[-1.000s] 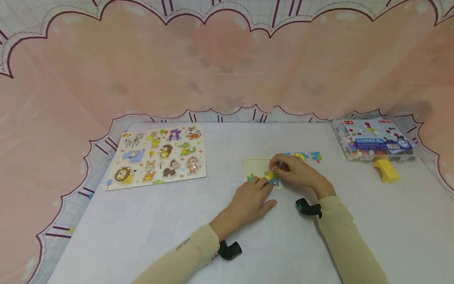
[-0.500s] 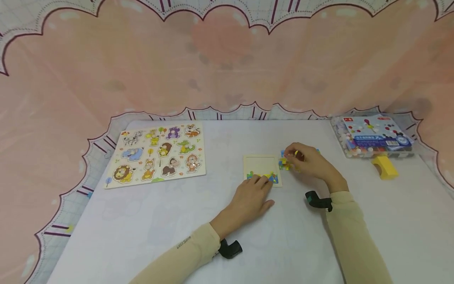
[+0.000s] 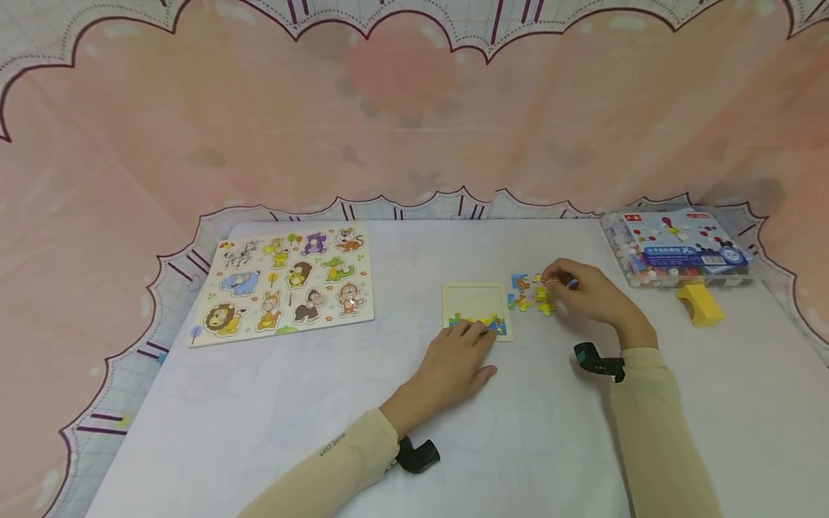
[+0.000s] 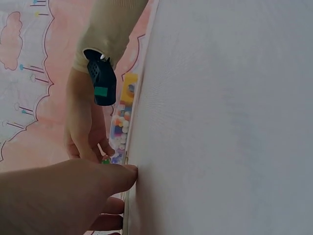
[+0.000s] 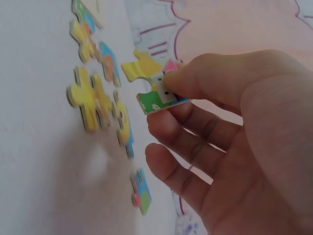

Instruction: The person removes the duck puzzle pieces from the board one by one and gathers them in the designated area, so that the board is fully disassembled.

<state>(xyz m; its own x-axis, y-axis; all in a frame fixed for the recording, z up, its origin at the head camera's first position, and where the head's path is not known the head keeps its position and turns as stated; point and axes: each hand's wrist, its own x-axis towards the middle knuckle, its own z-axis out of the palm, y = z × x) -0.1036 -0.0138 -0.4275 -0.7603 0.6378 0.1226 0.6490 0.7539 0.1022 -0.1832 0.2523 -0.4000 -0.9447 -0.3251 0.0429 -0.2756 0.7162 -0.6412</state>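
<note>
A small square wooden puzzle tray lies mid-table, with a row of blue, yellow and green jigsaw pieces along its near side. My left hand rests with its fingertips on the tray's near edge, thumb apart. To the right, my right hand pinches a jigsaw piece between thumb and fingers, above the table. Yellow, green and a little house show on that piece in the right wrist view. Beneath and left of it, several loose jigsaw pieces lie next to the tray.
An animal puzzle board lies at the left. A clear plastic box of coloured parts with a printed sheet stands at the back right, a yellow arch block in front of it. Patterned cloth hangs behind the white table.
My right hand has moved from over the tray to the right, across the loose pieces, uncovering several of them. My left hand has stayed at the tray's near edge.
</note>
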